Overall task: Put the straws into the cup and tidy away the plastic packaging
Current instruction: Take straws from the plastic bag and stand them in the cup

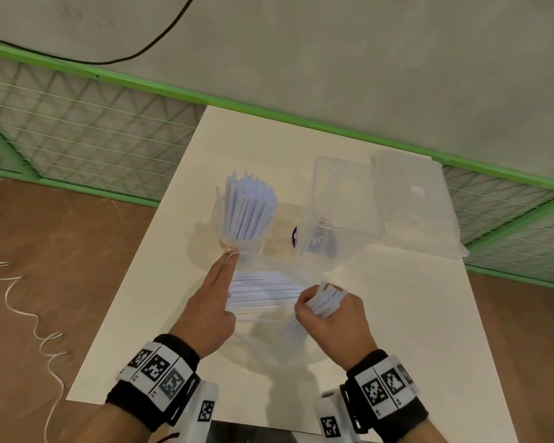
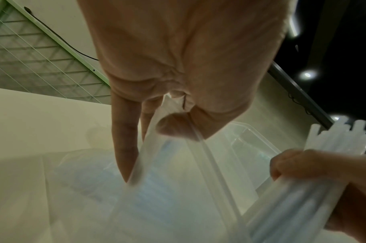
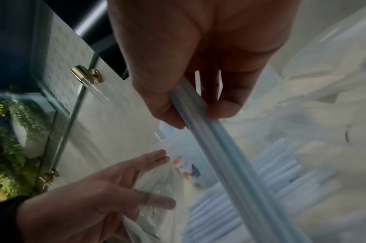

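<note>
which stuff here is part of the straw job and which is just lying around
Part of the job:
- cup, already holding straws
- loose straws on the table
- bundle of straws in the right hand
- plastic packaging held by the left hand

Lying about:
- clear tub
- lid
- white cord on the floor

Green mesh fence (image 1: 77, 123), black cable (image 1: 135, 52).

No text is being shown legibly in any view. A dark blue label (image 1: 314, 243) is being seen through the clear plastic container (image 1: 343, 199) on the table, but its pale characters are being blurred beyond reading. Black-and-white square code markers (image 1: 156, 367) are being worn on both wristbands, carrying patterns only. A red and blue print on the cup (image 3: 188, 167) is being smeared by blur.
</note>
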A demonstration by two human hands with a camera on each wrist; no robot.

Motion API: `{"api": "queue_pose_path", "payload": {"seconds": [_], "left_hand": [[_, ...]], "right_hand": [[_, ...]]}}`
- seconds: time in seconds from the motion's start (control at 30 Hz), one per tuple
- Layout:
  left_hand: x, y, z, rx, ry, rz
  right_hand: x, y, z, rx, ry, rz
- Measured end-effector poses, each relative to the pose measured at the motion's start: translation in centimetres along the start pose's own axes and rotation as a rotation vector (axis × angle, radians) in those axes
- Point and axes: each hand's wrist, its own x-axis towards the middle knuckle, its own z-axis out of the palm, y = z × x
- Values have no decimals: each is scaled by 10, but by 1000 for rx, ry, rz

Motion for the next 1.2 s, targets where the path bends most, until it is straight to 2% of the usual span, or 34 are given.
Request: {"api": "queue_pose_path", "payload": {"seconds": [0.07, 0.17, 0.23, 0.33, 0.4, 0.5, 0.57, 0.63, 0.7, 0.83, 0.9, 0.97, 1.1, 1.13, 1.2], "left_hand": [[1, 0, 0, -2, 1, -4], [0, 1, 1, 4, -2, -3], [1, 1, 0, 7, -1, 0], [1, 0, 0, 3, 1, 0], [0, -1, 0, -9, -2, 4], [-1, -2, 0, -9, -1, 10], [-1, -1, 0, -11, 1, 15], [-1, -1, 0, -10, -1, 26], [-1, -1, 0, -16, -8, 23], [0, -1, 1, -32, -11, 28], [0, -1, 0, -30, -9, 24], [1, -1, -1, -37, -8, 16], [0, -2, -2, -59, -13, -3], [-1, -3, -1, -58, -12, -3], [-2, -2, -1, -52, -10, 0]], "right_hand": [[-1, 0, 1, -16, -6, -16], [0, 2, 6, -25, -172, 26], [6, -4, 1, 55, -201, 51], [24, -39, -22, 211, -153, 7], [44, -69, -43, 307, -93, -74], [80, -111, -65, 356, -25, -211], [104, -130, -66, 371, -10, -241], [127, -141, -58, 339, -22, -237], [145, -145, -45, 205, -65, -238], [162, -134, -15, -69, -175, -254], [163, -125, -5, -113, -205, -259], [159, -118, -1, -65, -138, -319], [136, -111, 0, 53, 144, -472], [129, -109, 3, 4, 167, -519], [116, -102, 14, -188, 103, -566]]}}
